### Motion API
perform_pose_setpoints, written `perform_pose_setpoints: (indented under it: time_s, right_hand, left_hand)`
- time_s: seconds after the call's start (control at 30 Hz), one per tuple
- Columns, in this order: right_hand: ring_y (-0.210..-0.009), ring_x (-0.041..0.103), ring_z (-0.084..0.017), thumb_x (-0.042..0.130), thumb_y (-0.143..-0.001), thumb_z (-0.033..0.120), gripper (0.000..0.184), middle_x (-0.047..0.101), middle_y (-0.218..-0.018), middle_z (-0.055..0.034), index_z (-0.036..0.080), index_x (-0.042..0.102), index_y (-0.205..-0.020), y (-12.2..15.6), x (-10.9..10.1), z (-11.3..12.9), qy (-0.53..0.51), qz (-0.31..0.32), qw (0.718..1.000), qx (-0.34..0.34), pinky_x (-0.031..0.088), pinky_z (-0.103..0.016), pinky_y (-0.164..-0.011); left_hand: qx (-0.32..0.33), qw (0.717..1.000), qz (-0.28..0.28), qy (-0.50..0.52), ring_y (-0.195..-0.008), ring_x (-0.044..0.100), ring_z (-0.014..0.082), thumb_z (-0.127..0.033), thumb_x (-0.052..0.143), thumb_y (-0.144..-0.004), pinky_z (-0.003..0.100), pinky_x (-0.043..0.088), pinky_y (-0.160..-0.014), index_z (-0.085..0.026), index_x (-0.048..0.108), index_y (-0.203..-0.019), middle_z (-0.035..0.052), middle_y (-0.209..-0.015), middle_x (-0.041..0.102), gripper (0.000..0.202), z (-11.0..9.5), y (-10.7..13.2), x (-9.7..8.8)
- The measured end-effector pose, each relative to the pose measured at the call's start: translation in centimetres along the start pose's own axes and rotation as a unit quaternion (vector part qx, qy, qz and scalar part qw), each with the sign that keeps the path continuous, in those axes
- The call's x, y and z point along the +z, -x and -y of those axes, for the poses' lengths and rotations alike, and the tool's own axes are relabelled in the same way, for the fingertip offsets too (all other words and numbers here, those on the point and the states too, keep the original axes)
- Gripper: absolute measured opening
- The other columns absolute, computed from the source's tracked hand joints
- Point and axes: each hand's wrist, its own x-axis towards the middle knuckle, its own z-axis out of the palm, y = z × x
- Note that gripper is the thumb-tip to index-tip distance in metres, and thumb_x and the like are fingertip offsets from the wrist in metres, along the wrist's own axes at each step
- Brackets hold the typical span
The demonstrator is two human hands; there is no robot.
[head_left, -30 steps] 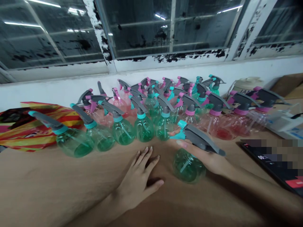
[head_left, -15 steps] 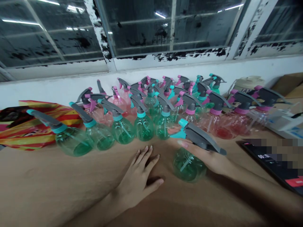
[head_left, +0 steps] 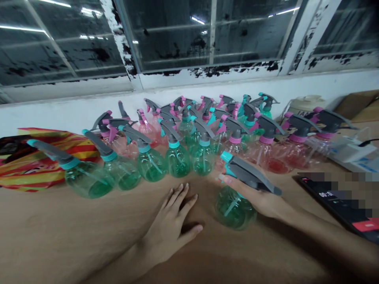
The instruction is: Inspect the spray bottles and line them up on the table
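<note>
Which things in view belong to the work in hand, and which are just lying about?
Likely in the job:
- green spray bottle, gripped by the right hand
- other green bottles and pink bottles, grouped behind it

Probably just lying about:
- striped bag, left side
- phone, right side
- lidded pale container and cardboard, back right

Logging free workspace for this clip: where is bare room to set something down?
The table left of the left hand, in front of the leftmost green bottles, is bare; only a narrow gap separates that hand from the held bottle. Behind, spray bottles crowd toward the wall.
</note>
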Motion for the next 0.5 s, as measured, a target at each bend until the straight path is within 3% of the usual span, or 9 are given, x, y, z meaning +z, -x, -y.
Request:
perform_pose_setpoints:
  time_s: [0.1,0.27,0.5]
  right_hand:
    - [-0.068,0.061,-0.019,0.056,-0.081,0.046,0.022,0.064,-0.074,-0.0008,0.027,0.062,-0.088,-0.06,-0.04,-0.10,-0.018,0.020,1.000,0.006,0.051,-0.036,-0.067]
    - [-0.094,0.063,-0.021,0.059,-0.082,0.037,0.029,0.067,-0.099,-0.0010,0.028,0.059,-0.110,-0.01,-0.02,-0.35,-0.083,0.037,0.996,-0.007,0.050,-0.036,-0.086]
    - [-0.089,0.065,-0.022,0.060,-0.082,0.037,0.033,0.069,-0.097,-0.0024,0.027,0.059,-0.113,0.07,-0.01,-0.45,-0.081,0.037,0.996,0.003,0.052,-0.038,-0.081]
  left_hand:
    - [0.002,1.000,-0.006,0.005,-0.136,0.020,0.0292,-0.058,0.044,-0.090,0.049,0.023,-0.107,-0.021,0.039,-0.138,0.0087,-0.150,0.023,0.061,0.02,-0.01,-0.02]
    - [-0.004,1.000,0.004,0.004,-0.136,0.020,0.0297,-0.057,0.045,-0.090,0.048,0.024,-0.107,-0.021,0.039,-0.138,0.0082,-0.150,0.024,0.060,-0.03,-0.01,-0.02]
    - [0.001,1.000,-0.006,0.005,-0.136,0.020,0.0302,-0.057,0.045,-0.090,0.049,0.023,-0.108,-0.020,0.039,-0.138,0.0088,-0.150,0.022,0.061,0.00,0.00,0.07]
